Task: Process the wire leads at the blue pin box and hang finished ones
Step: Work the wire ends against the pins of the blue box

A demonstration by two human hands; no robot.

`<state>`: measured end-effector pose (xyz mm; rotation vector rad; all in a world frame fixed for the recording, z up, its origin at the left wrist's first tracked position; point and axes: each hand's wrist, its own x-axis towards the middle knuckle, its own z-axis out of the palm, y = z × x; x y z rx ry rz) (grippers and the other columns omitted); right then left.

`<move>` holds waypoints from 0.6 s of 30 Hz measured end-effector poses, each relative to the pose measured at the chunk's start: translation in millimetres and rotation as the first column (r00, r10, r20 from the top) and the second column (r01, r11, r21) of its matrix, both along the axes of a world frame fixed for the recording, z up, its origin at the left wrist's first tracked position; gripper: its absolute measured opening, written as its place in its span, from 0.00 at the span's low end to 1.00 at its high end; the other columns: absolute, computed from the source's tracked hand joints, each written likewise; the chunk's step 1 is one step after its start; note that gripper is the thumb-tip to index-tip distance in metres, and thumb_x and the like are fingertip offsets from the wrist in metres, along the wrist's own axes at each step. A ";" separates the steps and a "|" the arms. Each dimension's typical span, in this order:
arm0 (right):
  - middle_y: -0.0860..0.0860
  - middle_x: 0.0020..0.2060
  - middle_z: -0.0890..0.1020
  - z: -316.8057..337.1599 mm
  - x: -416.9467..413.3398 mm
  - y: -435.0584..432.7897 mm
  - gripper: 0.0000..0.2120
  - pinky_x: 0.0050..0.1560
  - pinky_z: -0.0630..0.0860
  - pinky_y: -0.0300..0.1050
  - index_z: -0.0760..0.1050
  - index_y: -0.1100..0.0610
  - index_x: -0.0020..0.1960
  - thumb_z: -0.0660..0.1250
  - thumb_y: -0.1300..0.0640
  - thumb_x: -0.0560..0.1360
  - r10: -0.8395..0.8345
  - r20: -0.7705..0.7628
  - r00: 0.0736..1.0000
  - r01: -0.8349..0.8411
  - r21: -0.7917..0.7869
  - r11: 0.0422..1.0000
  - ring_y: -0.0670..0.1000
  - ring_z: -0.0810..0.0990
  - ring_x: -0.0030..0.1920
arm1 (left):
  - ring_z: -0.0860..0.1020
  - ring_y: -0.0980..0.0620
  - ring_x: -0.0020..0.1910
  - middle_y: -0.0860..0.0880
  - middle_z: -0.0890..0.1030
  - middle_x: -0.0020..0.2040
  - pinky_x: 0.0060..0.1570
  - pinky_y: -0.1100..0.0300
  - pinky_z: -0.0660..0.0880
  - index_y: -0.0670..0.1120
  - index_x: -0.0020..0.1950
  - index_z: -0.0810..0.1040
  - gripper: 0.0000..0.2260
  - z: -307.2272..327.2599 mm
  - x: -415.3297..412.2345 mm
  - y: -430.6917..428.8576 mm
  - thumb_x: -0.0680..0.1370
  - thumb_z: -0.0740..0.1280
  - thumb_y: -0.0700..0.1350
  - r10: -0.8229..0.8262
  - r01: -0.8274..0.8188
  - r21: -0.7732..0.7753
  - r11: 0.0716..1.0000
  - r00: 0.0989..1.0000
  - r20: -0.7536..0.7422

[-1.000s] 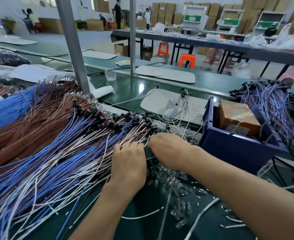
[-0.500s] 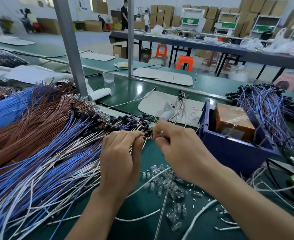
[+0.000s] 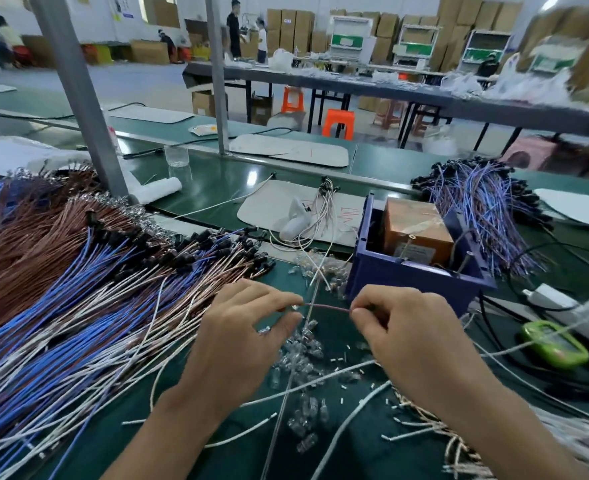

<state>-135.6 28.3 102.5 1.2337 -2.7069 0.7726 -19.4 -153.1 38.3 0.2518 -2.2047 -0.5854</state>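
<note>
While a single pinkish wire lead (image 3: 327, 307) is stretching between them at the centre of the frame, a worker's left hand (image 3: 237, 341) and right hand (image 3: 414, 341) are each pinching one end between thumb and forefinger, the other fingers curling in. The lead is hanging just in front of the blue pin box (image 3: 407, 275), right of centre and apart from it, above a scatter of small clear plastic pieces (image 3: 300, 362) on the green tabletop (image 3: 223, 181). A broad heap of blue, white and brown leads (image 3: 95, 289) is filling the left of the frame.

The likeliest trouble from here is a slip. The lead is thin and held only at the fingertips, so a loose pinch could be dropping it among the stray white strands below. A hard tug might be kinking it.

Whatever is sitting at the lead's left end is too small to make out. The box's contents are hiding behind its wall and a brown carton (image 3: 416, 230). Whether the blue-and-white bundle (image 3: 487, 216) at upper right is hanging on anything cannot be told.
</note>
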 end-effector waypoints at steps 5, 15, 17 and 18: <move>0.44 0.26 0.77 -9.1 -3.9 30.1 0.08 0.35 0.77 0.46 0.75 0.46 0.44 0.64 0.49 0.81 -0.083 -0.218 0.972 0.100 0.068 0.993 0.45 0.76 0.28 | 0.75 0.70 0.57 0.73 0.77 0.50 0.62 0.67 0.70 0.59 0.58 0.84 0.21 0.4 1.4 15.9 0.74 0.63 0.68 -0.143 0.134 0.053 0.990 0.960 0.243; 0.46 0.27 0.79 -55.0 -0.6 44.6 0.09 0.43 0.70 0.50 0.79 0.53 0.38 0.77 0.61 0.72 -0.176 -0.424 0.888 0.185 -0.021 0.983 0.53 0.75 0.31 | 0.80 0.61 0.40 0.59 0.86 0.41 0.47 0.64 0.75 0.53 0.48 0.89 0.06 -14.4 -7.0 41.0 0.75 0.73 0.51 -0.299 0.338 -0.086 0.937 0.906 0.299; 0.48 0.30 0.80 -60.2 6.9 40.4 0.08 0.48 0.68 0.51 0.79 0.54 0.39 0.75 0.63 0.72 -0.165 -0.450 0.878 0.162 -0.045 0.986 0.55 0.76 0.37 | 0.79 0.58 0.35 0.58 0.85 0.38 0.40 0.57 0.77 0.52 0.50 0.89 0.10 -15.8 -9.1 42.4 0.79 0.68 0.53 -0.250 0.297 -0.161 0.941 0.933 0.259; 0.48 0.32 0.81 -61.6 11.1 37.3 0.08 0.50 0.69 0.50 0.79 0.54 0.40 0.74 0.64 0.73 -0.160 -0.441 0.883 0.139 -0.081 0.987 0.55 0.77 0.38 | 0.78 0.56 0.33 0.57 0.84 0.36 0.36 0.57 0.76 0.52 0.50 0.88 0.12 -16.2 -10.6 44.1 0.80 0.66 0.53 -0.232 0.287 -0.208 0.935 0.939 0.256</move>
